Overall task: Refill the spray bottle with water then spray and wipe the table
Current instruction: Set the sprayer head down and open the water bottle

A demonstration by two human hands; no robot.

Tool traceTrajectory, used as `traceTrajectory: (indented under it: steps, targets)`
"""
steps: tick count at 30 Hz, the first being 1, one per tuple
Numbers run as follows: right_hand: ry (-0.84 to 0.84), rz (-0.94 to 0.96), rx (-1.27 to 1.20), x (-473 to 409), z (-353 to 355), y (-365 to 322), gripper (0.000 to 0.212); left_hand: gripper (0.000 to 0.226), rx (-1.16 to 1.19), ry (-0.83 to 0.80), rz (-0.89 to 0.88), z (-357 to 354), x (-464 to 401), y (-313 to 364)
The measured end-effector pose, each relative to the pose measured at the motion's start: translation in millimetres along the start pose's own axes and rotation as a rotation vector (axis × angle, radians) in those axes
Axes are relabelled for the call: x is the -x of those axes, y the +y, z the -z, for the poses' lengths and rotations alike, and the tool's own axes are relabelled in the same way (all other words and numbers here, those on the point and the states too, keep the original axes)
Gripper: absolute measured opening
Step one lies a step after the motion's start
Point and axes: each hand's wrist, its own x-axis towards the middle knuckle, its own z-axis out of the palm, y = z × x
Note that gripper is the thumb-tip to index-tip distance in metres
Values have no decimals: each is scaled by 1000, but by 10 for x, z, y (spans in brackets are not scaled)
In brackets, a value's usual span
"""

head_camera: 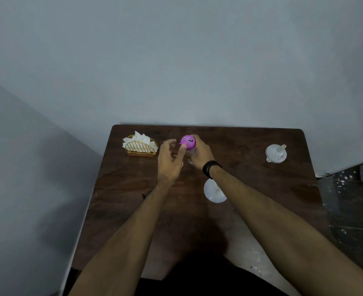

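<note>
Pink spray head (188,142) sits on the clear spray bottle (192,153), gripped by my right hand (199,155) at mid-table (251,189). My left hand (169,161) hovers loosely spread, fingertips at the head. Judged early: spraying and wiping outstanding; napkins (141,139) untouched.

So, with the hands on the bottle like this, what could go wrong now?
1. The right hand holds the spray bottle near the far table edge; a slipping grip while the left hand works the pink top could tip it.
2. The right forearm passes over a white object and may knock it.
</note>
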Motion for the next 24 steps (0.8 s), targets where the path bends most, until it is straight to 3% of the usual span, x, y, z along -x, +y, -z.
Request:
traceTrajectory:
  steps: [3, 7, 12, 16, 24]
  targets:
    - [-26, -22, 26, 219, -71, 14, 37, 71, -172, -130, -107, 80, -1, 41]
    - [-36, -29, 38, 515, -171, 39, 47, 62, -478, -301, -346, 226, 58, 12]
    - [17, -48, -2, 844, -295, 138, 38, 60, -666, -469, -523, 386, 212, -41]
    - [6, -18, -4, 1037, -433, 257, 27, 52, -682, -398, -503, 425, 438, -107]
    - [89, 61, 11, 1284, -566, 306, 30, 34, -736, -362, -267, 315, 632, -31]
